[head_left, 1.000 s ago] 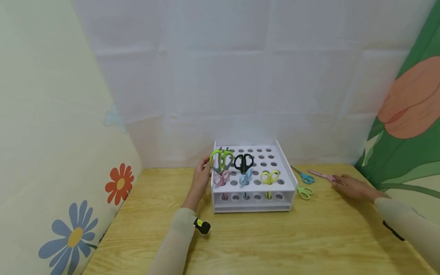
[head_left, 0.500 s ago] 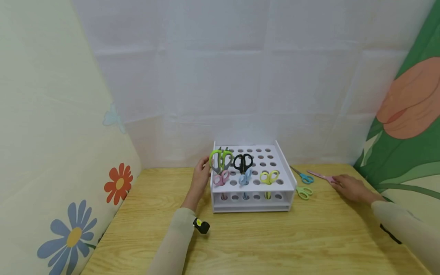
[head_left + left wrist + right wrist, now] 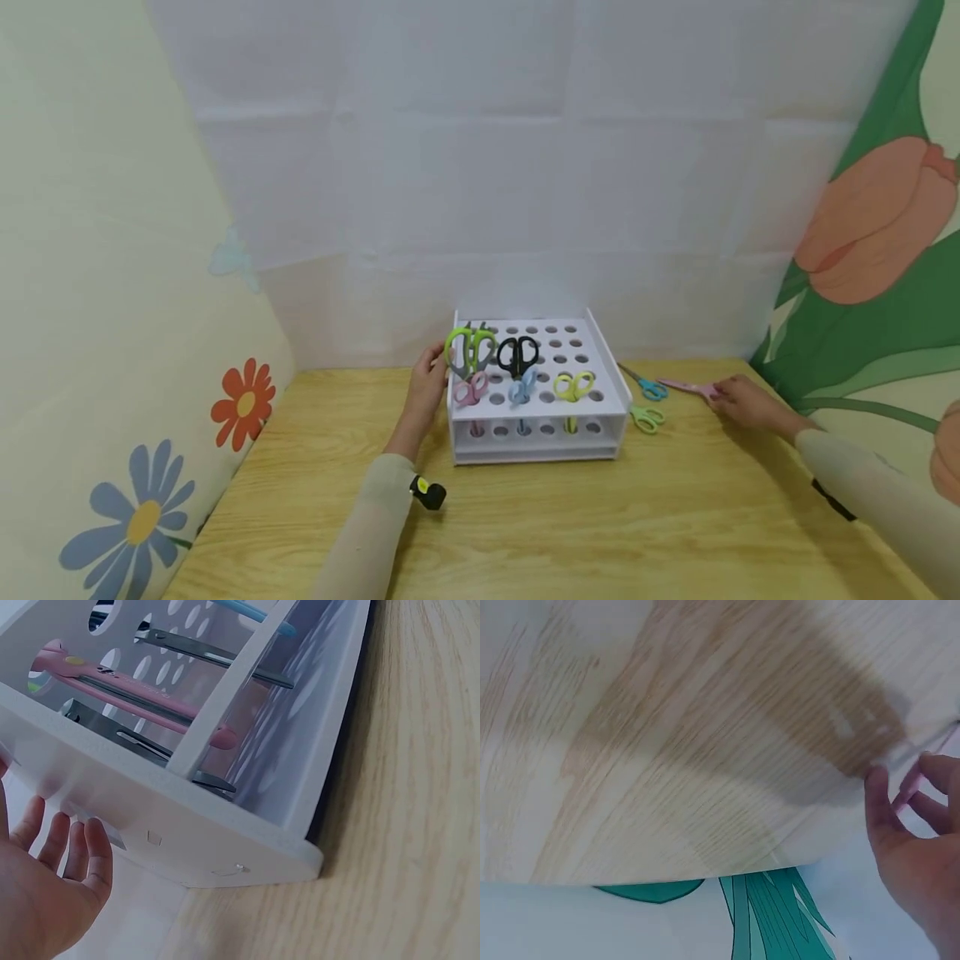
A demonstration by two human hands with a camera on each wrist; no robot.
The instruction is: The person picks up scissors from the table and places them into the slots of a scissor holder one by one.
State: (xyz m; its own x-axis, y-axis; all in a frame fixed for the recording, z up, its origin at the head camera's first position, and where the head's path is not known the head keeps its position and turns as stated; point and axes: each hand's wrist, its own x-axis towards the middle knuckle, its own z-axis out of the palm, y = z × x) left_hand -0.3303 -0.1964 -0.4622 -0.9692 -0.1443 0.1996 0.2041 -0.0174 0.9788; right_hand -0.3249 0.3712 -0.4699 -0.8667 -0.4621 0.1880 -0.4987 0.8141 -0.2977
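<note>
My right hand (image 3: 746,403) pinches the handle end of the pink scissors (image 3: 693,388) at the right of the table; their blades point left. In the right wrist view, thumb and fingers meet around a pink handle (image 3: 909,784). Fingertips of my left hand (image 3: 427,383) touch the left side wall of a white holed rack (image 3: 540,454), its fingers only gently bent in the left wrist view. Upright in the rack stand green-and-grey scissors (image 3: 472,350), black scissors (image 3: 517,356), small pink scissors (image 3: 471,388), light blue scissors (image 3: 522,387) and yellow scissors (image 3: 573,386).
Blue scissors (image 3: 651,388) and light green scissors (image 3: 647,418) lie on the wooden table (image 3: 540,533) just right of the rack. A white cloth (image 3: 450,167) hangs behind, with flower-printed sheets on both sides.
The head view has turned slightly right, so everything sits further left. My right hand's fingers have closed around the pink scissors' handle, and the scissors have turned a little. The left hand stays at the rack.
</note>
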